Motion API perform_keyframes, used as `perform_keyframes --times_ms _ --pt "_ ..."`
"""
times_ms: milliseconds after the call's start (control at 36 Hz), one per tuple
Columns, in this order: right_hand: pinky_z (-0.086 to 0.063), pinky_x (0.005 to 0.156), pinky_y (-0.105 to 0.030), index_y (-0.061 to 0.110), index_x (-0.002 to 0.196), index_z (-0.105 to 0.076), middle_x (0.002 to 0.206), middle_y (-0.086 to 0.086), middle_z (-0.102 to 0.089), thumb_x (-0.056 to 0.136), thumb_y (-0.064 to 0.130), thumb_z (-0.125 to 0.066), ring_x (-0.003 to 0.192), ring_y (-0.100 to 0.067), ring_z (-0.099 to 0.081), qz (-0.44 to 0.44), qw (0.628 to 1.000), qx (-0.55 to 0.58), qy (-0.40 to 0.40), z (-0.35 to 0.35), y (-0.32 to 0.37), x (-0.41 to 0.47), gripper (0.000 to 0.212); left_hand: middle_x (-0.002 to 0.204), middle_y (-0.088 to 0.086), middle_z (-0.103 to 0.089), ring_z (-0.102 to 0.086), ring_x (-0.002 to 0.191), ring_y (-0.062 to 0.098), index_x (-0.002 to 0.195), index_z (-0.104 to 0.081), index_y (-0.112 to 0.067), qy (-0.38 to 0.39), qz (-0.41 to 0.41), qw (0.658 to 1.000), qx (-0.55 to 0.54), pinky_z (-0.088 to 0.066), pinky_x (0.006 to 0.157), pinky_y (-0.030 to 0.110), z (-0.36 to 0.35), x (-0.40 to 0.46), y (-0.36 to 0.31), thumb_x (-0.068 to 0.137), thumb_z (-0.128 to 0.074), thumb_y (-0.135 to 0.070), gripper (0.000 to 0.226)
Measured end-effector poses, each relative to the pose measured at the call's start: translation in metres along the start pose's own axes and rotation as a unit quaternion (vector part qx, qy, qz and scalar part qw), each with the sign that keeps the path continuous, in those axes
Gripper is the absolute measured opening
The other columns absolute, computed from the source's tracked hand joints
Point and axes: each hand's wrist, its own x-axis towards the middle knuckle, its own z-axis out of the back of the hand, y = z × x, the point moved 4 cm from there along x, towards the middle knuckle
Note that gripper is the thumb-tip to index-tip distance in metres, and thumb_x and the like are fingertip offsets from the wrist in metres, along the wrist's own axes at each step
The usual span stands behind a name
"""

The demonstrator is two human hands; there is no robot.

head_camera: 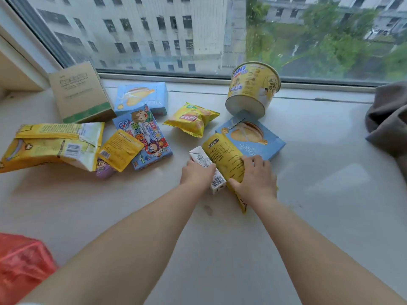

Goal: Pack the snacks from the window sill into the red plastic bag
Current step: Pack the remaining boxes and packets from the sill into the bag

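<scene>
Red plastic bag (22, 267): cut off at the lower-left corner — well apart from both hands.
Left hand (197, 175): fingers curled round white carton (202, 159) (its middle covered).
Right hand (256, 181): thumb and fingers clasp yellow packet (221, 154), just beside, on window sill (319, 183).

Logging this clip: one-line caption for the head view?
On the sill, left hand grips white carton, right hand yellow pouch.
</scene>
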Motion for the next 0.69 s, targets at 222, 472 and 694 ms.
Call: perform_keyframes --times_ms 222,472,694 --pt "-0.033 0.094 -0.041 0.029 0.148 -0.017 0.143 0.000 -0.025 0.079 0.055 -0.058 0.127 -0.025 -0.026 -0.015 0.999 0.017 -0.025 -0.033 -0.006 -0.022 0.084 0.122 0.012 -0.050 -0.054 0.110 0.033 0.121 -0.043 -0.008 -0.057 0.032 0.998 0.001 -0.045 0.085 0.037 -0.016 0.009 0.004 0.075 -0.061 -0.040 0.058" --pt "-0.039 0.094 -0.041 0.032 0.147 -0.016 0.133 -0.007 -0.037 0.086 0.055 -0.053 0.118 -0.027 -0.040 -0.073 0.995 0.069 0.015 -0.039 -0.010 -0.044 0.075 0.125 0.012 -0.050 -0.052 0.114 0.033 0.123 -0.040 -0.011 -0.064 0.006 0.996 0.069 -0.045 0.089 0.039 -0.013 -0.006 0.025 0.082 -0.061 -0.031 0.050" --pt "-0.044 0.093 -0.043 0.032 0.140 -0.025 0.122 -0.007 -0.048 0.080 0.042 -0.061 0.111 -0.030 -0.050 -0.115 0.972 0.191 0.070 -0.032 0.001 -0.091 0.070 0.113 0.011 -0.061 -0.059 0.104 0.030 0.116 -0.054 -0.011 -0.034 0.034 0.999 -0.017 -0.047 0.084 0.032 0.003 -0.052 0.071 0.085 -0.063 -0.039 0.043"
